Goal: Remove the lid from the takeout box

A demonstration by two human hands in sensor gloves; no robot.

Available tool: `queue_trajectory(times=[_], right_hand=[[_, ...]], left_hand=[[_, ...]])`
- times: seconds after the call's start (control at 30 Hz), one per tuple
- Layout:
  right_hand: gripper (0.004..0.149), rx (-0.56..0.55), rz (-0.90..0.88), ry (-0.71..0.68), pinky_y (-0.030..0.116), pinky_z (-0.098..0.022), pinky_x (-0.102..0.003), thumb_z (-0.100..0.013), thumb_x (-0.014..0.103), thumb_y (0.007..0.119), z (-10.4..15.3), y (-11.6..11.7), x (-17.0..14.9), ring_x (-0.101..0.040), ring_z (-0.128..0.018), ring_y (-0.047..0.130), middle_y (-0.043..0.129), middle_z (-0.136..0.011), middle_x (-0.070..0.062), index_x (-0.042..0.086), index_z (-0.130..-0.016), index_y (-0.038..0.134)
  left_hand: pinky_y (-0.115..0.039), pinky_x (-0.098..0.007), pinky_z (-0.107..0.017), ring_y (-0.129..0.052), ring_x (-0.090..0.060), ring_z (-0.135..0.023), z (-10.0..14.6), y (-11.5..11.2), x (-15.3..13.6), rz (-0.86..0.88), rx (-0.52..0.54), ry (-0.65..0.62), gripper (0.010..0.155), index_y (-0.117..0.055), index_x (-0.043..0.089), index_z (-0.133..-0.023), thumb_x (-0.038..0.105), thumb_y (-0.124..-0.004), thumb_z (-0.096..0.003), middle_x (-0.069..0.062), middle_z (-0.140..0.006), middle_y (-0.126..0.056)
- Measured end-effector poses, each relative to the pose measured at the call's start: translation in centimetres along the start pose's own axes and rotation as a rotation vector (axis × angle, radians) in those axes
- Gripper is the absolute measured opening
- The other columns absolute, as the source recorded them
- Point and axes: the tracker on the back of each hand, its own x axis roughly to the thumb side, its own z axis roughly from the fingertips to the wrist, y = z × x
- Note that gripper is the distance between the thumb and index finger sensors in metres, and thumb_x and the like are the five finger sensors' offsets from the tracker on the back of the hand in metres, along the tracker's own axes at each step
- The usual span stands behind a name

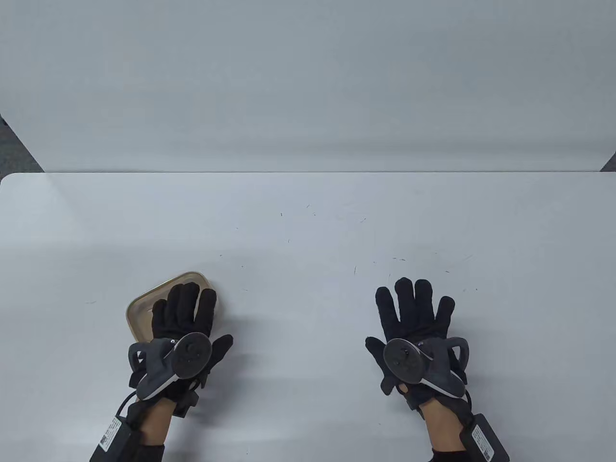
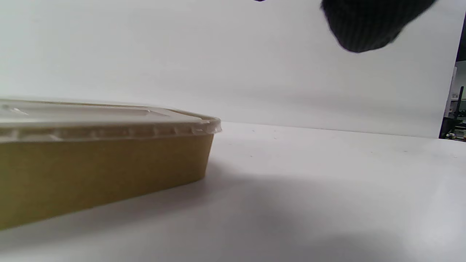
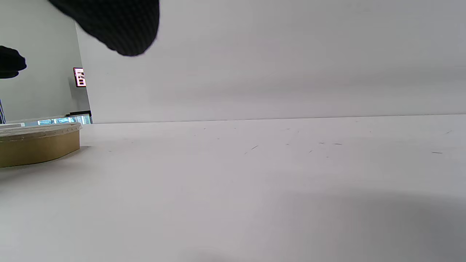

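1. Currently one takeout box (image 1: 144,308) sits on the white table (image 1: 308,231), near-left area, mostly under the left hand (image 1: 180,317). Kraft-brown walls, rounded corners.
2. Orientation: in the table view the box lies at a slant; the edge that shows runs from near-left up to far-right, with one rounded corner pointing away at the far side. Which axis is the long one cannot be told, since the glove covers most of it.
3. Lid (image 2: 109,116): one, clear plastic, seated on the box rim all along the edge seen in the left wrist view. Box flat on the table, upright.
4. Left hand: fingers extended and slightly spread, lying over the top of the lid. Whether the palm presses on the lid or hangs just above it cannot be told. Nothing gripped.
5. Right hand (image 1: 414,322): fingers spread wide, palm down over bare table, well apart from the box. Holds nothing; contact with the table not clear.
6. Count: one box, one lid, two gloved hands, one tracker on each.
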Motion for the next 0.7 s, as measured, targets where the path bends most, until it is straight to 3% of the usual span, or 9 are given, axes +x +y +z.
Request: queue_trajectory(times=[0.57, 0.7], right_hand=[[0.083, -0.018, -0.034, -0.017, 0.037, -0.064, -0.084, -0.048, 0.049, 0.072, 0.1, 0.3, 0.2, -0.058, -0.1, 0.033, 0.025, -0.114, -0.026, 0.012, -0.111, 0.031], [0.083, -0.026, -0.028, -0.022, 0.038, -0.064, -0.083, -0.048, 0.049, 0.072, 0.1, 0.2, 0.2, -0.058, -0.099, 0.034, 0.026, -0.114, -0.025, 0.012, -0.111, 0.032]], left_hand=[[-0.031, -0.077, -0.077, -0.027, -0.05, -0.114, -0.2, -0.8, -0.7, 0.008, -0.042, 0.028, 0.095, -0.026, 0.021, -0.114, 0.06, -0.074, -0.0421, -0.022, -0.119, -0.018], [-0.031, -0.076, -0.078, -0.027, -0.049, -0.115, 0.0, 0.6, -1.3, 0.026, 0.013, 0.054, 0.094, -0.027, 0.022, -0.113, 0.059, -0.075, -0.0422, -0.02, -0.12, -0.019]])
